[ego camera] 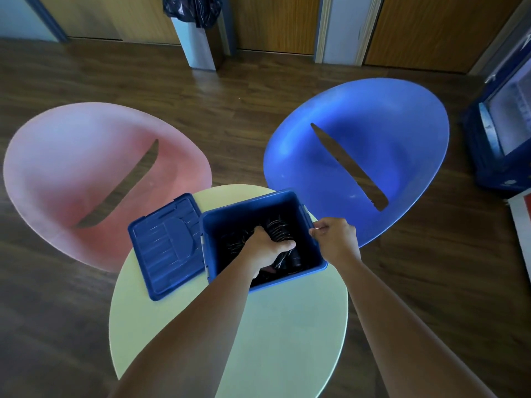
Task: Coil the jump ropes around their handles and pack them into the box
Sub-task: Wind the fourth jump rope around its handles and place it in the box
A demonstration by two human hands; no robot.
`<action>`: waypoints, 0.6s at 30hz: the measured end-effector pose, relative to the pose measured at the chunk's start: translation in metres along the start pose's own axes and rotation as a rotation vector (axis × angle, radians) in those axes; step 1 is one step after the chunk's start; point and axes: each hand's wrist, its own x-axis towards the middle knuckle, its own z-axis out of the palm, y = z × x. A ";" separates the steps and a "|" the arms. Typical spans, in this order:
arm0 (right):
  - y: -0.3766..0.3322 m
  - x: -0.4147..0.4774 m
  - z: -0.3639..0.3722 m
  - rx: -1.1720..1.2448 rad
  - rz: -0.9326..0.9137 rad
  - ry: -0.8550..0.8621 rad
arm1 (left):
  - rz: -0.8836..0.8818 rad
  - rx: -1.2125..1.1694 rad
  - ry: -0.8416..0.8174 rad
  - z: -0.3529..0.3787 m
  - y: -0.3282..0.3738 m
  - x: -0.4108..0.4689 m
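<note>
Two hands at the box (311, 262), one in, one on the rim.

Your left hand (268, 249) is down inside the box, fingers wrapped tight around a coiled rope (277, 229); the black handle ends (296, 258) poke out just right of your thumb. More dark rope lies on the box floor to the left, too dim to count. Your right hand (334, 237) pinches the box's right rim near the latch, fingers narrow. Box sits at the far side of the round table (258, 340). Lid (166, 245) lies flat, touching the box's left side. Pink chair (86, 173) far left, blue chair (373, 156) far right.
</note>
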 end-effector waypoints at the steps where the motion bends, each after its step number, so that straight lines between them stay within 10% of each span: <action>1: 0.000 0.000 -0.001 0.001 0.006 -0.005 | 0.007 0.015 0.031 0.004 0.004 -0.002; 18: -0.005 -0.005 -0.006 0.025 0.029 -0.024 | 0.142 0.193 0.131 0.023 0.009 -0.012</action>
